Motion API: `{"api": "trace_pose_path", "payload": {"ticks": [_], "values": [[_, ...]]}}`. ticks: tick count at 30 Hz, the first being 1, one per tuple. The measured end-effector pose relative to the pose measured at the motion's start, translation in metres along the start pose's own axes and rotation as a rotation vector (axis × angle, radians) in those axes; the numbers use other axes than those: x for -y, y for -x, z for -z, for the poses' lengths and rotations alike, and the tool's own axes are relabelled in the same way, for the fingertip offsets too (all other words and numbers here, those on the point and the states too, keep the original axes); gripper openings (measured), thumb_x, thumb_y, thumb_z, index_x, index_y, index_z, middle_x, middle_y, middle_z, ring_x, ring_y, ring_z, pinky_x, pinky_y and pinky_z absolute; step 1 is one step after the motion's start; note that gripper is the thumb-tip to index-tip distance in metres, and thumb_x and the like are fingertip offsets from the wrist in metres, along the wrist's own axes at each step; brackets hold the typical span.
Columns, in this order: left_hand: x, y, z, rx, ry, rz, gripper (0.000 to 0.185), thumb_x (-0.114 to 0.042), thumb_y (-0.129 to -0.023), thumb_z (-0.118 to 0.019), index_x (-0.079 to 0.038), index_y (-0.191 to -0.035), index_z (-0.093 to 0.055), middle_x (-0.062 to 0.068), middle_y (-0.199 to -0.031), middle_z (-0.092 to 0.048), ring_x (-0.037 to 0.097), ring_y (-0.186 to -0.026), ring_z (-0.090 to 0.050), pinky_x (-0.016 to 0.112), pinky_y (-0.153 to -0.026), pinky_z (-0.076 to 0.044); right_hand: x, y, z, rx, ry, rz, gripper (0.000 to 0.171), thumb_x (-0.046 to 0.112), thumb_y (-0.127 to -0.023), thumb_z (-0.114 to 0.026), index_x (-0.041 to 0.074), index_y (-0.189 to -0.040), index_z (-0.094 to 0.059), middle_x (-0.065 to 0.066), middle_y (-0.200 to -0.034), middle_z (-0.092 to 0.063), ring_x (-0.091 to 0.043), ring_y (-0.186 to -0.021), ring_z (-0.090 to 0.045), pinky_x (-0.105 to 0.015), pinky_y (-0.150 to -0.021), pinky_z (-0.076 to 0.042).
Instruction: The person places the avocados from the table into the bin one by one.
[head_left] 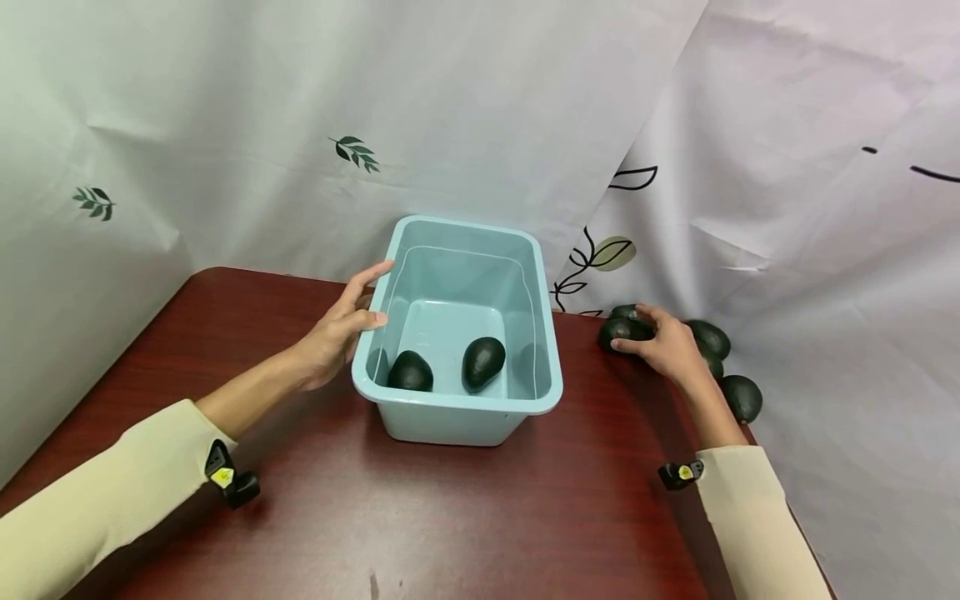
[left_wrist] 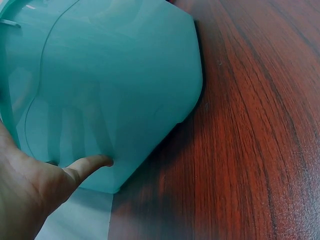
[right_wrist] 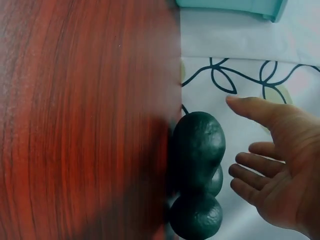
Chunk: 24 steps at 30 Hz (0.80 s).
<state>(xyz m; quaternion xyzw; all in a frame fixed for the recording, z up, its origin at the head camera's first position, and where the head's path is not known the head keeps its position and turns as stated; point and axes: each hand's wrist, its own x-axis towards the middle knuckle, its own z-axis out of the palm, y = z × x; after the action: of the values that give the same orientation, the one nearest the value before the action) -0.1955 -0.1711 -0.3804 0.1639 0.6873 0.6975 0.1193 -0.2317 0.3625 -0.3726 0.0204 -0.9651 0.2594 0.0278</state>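
A light-blue plastic bin (head_left: 457, 425) stands mid-table with two avocados (head_left: 483, 363) inside, one near the front left corner. My left hand (head_left: 337, 333) holds its left rim, with thumb and index fingertip at the edge; in the left wrist view a finger (left_wrist: 92, 163) lies against the outer wall. At the table's right edge my right hand (head_left: 667, 340) is over a group of dark green avocados (head_left: 622, 333). Seen from the right wrist, this hand (right_wrist: 280, 165) has its thumb spread from the fingers, beside an avocado (right_wrist: 198, 142).
More avocados (head_left: 741, 398) lie along the right edge beyond the right hand. The reddish-brown wooden table (head_left: 420, 517) meets pale fabric (head_left: 465, 100) printed with leaves at the back and sides.
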Motion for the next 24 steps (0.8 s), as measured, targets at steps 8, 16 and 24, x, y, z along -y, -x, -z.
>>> {"api": "trace_pose_path", "payload": {"ticks": [8,16,24], "values": [[0.002,0.0,0.0,-0.006,0.015,0.003,0.084,-0.023,-0.105,-0.052,-0.04,-0.179,-0.019,0.007,-0.161,-0.036,0.024,-0.13,-0.06,0.04,-0.1,-0.064,-0.007,-0.002,-0.001,0.074,0.008,-0.023,0.093,0.035,-0.095,-0.09,0.0,-0.169,-0.046,-0.033,-0.17,-0.049,-0.056,-0.158,-0.046,-0.072,-0.127,-0.038],[0.001,-0.001,-0.001,-0.001,0.007,-0.001,0.083,-0.023,-0.105,-0.052,-0.04,-0.179,-0.019,0.008,-0.16,-0.037,0.025,-0.131,-0.058,0.041,-0.1,-0.063,-0.012,-0.004,-0.002,0.166,0.08,-0.008,0.094,0.033,-0.095,-0.089,0.001,-0.171,-0.044,-0.036,-0.17,-0.047,-0.06,-0.158,-0.043,-0.074,-0.126,-0.038],[0.001,0.001,-0.001,-0.002,-0.001,-0.005,0.083,-0.022,-0.105,-0.051,-0.04,-0.179,-0.019,0.007,-0.158,-0.037,0.025,-0.132,-0.057,0.039,-0.101,-0.063,-0.007,-0.008,-0.007,0.174,0.134,0.043,0.089,0.036,-0.097,-0.087,-0.001,-0.168,-0.048,-0.035,-0.165,-0.053,-0.059,-0.155,-0.047,-0.074,-0.125,-0.041]]}}
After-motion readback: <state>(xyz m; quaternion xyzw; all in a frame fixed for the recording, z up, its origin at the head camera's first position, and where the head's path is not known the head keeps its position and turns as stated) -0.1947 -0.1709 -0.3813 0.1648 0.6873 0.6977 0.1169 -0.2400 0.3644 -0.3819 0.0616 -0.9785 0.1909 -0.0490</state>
